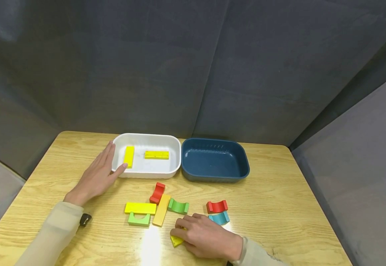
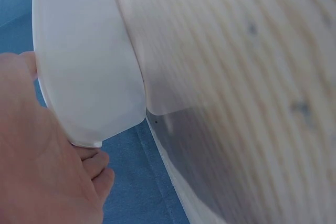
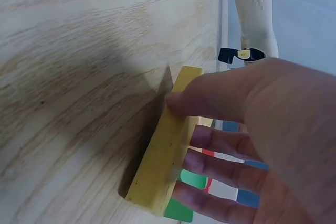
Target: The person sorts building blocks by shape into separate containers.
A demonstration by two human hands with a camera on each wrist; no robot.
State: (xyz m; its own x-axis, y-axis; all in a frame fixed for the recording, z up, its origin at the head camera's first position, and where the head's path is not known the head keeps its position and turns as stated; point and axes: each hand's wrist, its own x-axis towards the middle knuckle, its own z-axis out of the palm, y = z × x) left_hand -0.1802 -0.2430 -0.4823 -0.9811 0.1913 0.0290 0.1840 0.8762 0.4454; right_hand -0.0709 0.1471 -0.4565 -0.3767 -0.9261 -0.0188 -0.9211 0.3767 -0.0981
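Observation:
My left hand (image 1: pixel 96 175) lies along the left end of a white bin (image 1: pixel 149 174), its fingers straight beside the rim and the thumb over the front left corner. Inside that bin are two yellow blocks, one upright-lying (image 1: pixel 129 156) near the thumb and one crosswise (image 1: pixel 156 155). Near the table's front, my right hand (image 1: pixel 207 238) pinches a long yellow block (image 3: pixel 164 156) between thumb and fingers, mostly covered by the hand in the head view. Left of it lie a yellow block (image 1: pixel 140 208), an orange block (image 1: pixel 161 210) and a green arch (image 1: pixel 139 220).
A dark blue bin (image 1: pixel 215 178) stands against the white one. On the wooden table (image 1: pixel 272 207) also lie a red arch (image 1: pixel 157 193), a green arch (image 1: pixel 178 206), another red arch (image 1: pixel 217 207) and a blue arch (image 1: pixel 220 218). Dark panels (image 1: pixel 146 66) rise behind.

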